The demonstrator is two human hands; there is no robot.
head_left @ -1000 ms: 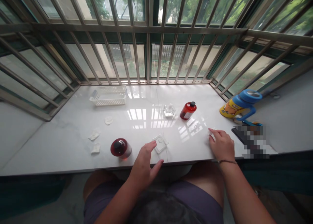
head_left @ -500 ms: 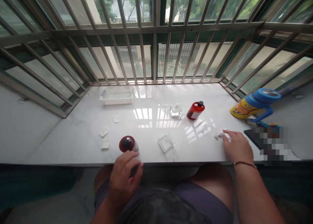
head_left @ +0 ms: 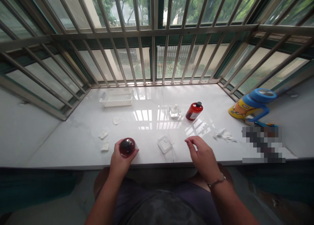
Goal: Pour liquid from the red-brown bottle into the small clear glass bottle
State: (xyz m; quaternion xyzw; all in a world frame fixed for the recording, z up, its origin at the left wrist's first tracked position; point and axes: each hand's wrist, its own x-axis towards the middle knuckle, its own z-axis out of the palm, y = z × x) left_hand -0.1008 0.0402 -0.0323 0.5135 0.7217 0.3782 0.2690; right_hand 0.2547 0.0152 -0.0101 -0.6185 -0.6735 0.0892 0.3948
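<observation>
My left hand (head_left: 119,160) is wrapped round a dark red bottle (head_left: 127,147) standing near the front edge of the white marble sill (head_left: 147,123). My right hand (head_left: 202,156) hovers over the sill's front edge with thumb and forefinger pinched together; whether anything is between them I cannot make out. A small clear square lid (head_left: 165,143) lies between my hands. A crumpled white tissue (head_left: 224,134) lies to the right of my right hand. A second red bottle (head_left: 194,111) with a black cap stands further back, beside a small clear box (head_left: 174,110).
A white plastic basket (head_left: 117,97) stands at the back left. Three white cotton pads (head_left: 104,133) lie left of the held bottle. A yellow and blue cup (head_left: 251,105) stands at the right, by a blurred patch. Metal window bars (head_left: 152,55) close off the back and sides.
My left hand moved left from the clear lid and closed round the dark red bottle. My right hand left the tissue on the sill and drew left toward the middle.
</observation>
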